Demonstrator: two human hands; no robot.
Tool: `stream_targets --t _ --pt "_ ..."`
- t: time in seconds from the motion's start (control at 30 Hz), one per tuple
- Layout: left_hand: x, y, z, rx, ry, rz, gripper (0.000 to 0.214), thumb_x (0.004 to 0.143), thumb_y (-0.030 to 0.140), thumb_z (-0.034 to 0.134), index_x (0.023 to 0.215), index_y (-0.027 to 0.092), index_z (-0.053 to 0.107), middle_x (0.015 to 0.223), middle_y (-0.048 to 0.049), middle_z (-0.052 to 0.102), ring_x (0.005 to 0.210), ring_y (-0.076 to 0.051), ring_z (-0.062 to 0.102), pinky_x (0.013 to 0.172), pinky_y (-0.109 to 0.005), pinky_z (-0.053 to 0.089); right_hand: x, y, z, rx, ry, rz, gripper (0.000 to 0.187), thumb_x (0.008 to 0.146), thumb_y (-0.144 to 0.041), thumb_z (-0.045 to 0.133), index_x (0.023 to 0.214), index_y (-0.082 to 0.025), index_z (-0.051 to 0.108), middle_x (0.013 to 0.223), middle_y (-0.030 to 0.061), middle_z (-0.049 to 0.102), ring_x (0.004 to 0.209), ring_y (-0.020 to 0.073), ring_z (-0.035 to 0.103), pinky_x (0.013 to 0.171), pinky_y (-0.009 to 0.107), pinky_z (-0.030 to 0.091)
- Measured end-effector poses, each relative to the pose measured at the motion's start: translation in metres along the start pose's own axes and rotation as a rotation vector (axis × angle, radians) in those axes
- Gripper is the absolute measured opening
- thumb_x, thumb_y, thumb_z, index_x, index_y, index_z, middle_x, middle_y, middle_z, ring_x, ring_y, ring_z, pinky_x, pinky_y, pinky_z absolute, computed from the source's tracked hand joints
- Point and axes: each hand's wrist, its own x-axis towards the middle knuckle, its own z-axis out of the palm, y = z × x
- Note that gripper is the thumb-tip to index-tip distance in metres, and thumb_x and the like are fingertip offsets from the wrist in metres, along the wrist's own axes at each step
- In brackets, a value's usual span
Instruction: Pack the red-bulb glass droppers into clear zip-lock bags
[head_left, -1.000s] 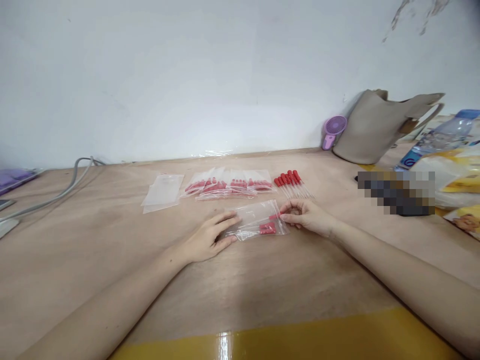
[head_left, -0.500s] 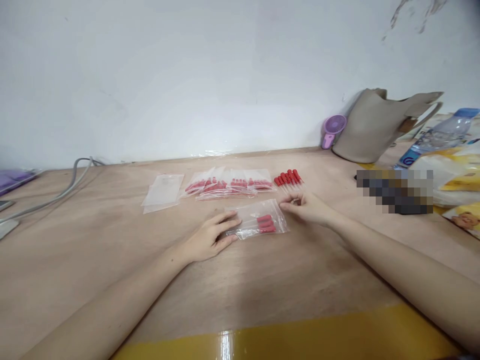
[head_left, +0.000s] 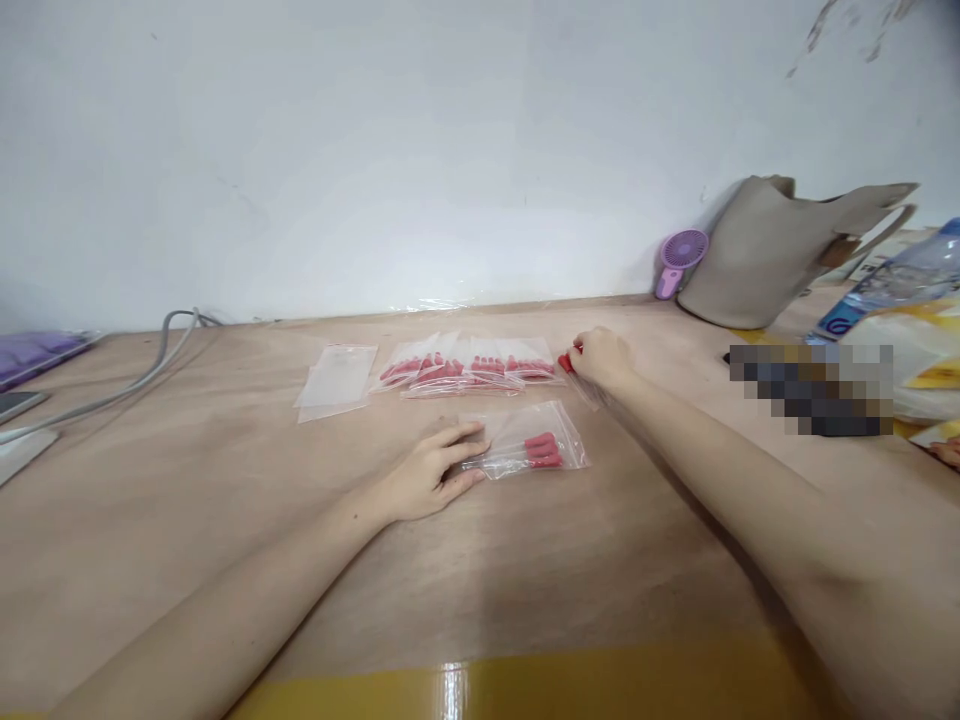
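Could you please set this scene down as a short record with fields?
Left hand: spread, touching the left end of the nearest flat clear plastic bag
Bag contents: slender items with red tops at the right
Right hand: at loose red-topped items, mostly hiding them; grip unclear
Behind: overlapping clear plastic bags with red contents
Left of those: overlapping translucent flat bags
Back right: purple handheld fan beside a beige upright bag

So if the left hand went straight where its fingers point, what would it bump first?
Most likely the clear bag: the left hand already has its fingertips at that bag's left end. Farther along come the red bulbs inside, though depth is hard to judge.
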Motion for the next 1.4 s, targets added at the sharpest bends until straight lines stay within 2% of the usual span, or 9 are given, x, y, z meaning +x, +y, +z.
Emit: stream_targets --t 0.17,0.27,0.4,0.47,0.63,0.83,0.97,1.2,1.4 --pt "0.0 0.001 0.0 -0.008 -0.007 -0.013 0.039 0.09 0.034 0.049 0.126 0.018 0.054 0.136 -0.0115 0.045 0.124 -0.024 0.046 0.104 -0.041 0.038 0.006 0.001 -0.005 0.124 -0.045 0.089 0.02 0.078 -0.027 0.053 0.091 -0.015 0.063 0.108 0.0165 0.057 0.088 0.025 0.06 0.072 0.035 0.045" --pt "0.001 0.001 0.0 -0.004 -0.001 -0.001 0.039 0.09 0.034 0.049 0.125 0.018 0.054 0.137 -0.0124 0.045 0.124 -0.024 0.046 0.104 -0.041 0.038 0.008 0.007 -0.017 0.251 -0.074 0.069 0.016 0.081 -0.027 0.053 0.091 -0.015 0.057 0.091 0.0131 0.063 0.08 0.0221 0.06 0.069 0.033 0.045" --pt "0.002 0.0 0.0 0.057 0.018 0.032 0.038 0.09 0.034 0.049 0.123 0.017 0.056 0.136 -0.0137 0.044 0.13 -0.026 0.037 0.106 -0.046 0.032 -0.006 0.016 -0.038 0.658 0.122 -0.065 0.012 0.084 -0.029 0.052 0.091 -0.019 0.049 0.069 0.0035 0.062 0.063 0.0155 0.058 0.058 0.027 0.044" --pt "0.002 0.001 0.0 0.104 0.012 0.031 0.037 0.09 0.034 0.049 0.123 0.019 0.056 0.134 -0.0123 0.047 0.131 -0.027 0.035 0.108 -0.051 0.025 -0.02 0.019 -0.043 0.874 0.188 -0.058 0.017 0.084 -0.035 0.053 0.092 -0.022 0.045 0.066 0.0 0.06 0.054 0.0124 0.055 0.05 0.024 0.042" --pt "0.003 0.001 -0.001 0.152 -0.001 0.023 0.035 0.091 0.036 0.049 0.122 0.022 0.056 0.134 -0.0102 0.048 0.13 -0.026 0.036 0.109 -0.055 0.013 -0.053 0.023 -0.031 1.257 0.055 0.182 0.023 0.081 -0.039 0.057 0.084 -0.022 0.042 0.061 -0.004 0.057 0.042 0.0079 0.047 0.039 0.02 0.04" --pt "0.003 0.001 0.0 0.105 -0.028 -0.007 0.036 0.091 0.036 0.047 0.122 0.019 0.055 0.133 -0.0136 0.048 0.127 -0.025 0.041 0.109 -0.054 0.018 -0.073 0.014 -0.016 1.515 -0.097 0.446 0.013 0.09 -0.021 0.044 0.077 -0.02 0.043 0.06 -0.0041 0.057 0.044 0.0057 0.052 0.044 0.016 0.045" --pt "0.003 0.003 -0.002 0.092 -0.038 -0.021 0.036 0.091 0.036 0.046 0.123 0.02 0.054 0.132 -0.0131 0.05 0.124 -0.024 0.045 0.108 -0.054 0.02 -0.077 0.012 -0.015 1.598 -0.268 0.533 0.015 0.088 -0.01 0.042 0.078 -0.02 0.044 0.061 -0.0018 0.059 0.05 0.008 0.059 0.053 0.019 0.052" --pt "0.004 0.005 -0.004 0.079 -0.044 -0.023 0.037 0.091 0.037 0.046 0.123 0.02 0.054 0.132 -0.0129 0.049 0.123 -0.026 0.045 0.107 -0.053 0.023 -0.08 0.015 -0.017 1.634 -0.252 0.607 0.02 0.086 -0.005 0.042 0.074 -0.02 0.047 0.06 -0.001 0.059 0.056 0.0097 0.063 0.061 0.022 0.057" --pt "0.005 0.007 -0.006 0.084 -0.041 -0.013 0.041 0.091 0.038 0.046 0.128 0.019 0.049 0.132 -0.0122 0.049 0.124 -0.025 0.044 0.107 -0.051 0.026 -0.091 0.017 -0.014 1.509 -0.474 0.427 0.014 0.07 -0.007 0.066 0.072 -0.017 0.056 0.07 0.0006 0.065 0.06 0.0083 0.063 0.06 0.019 0.054"
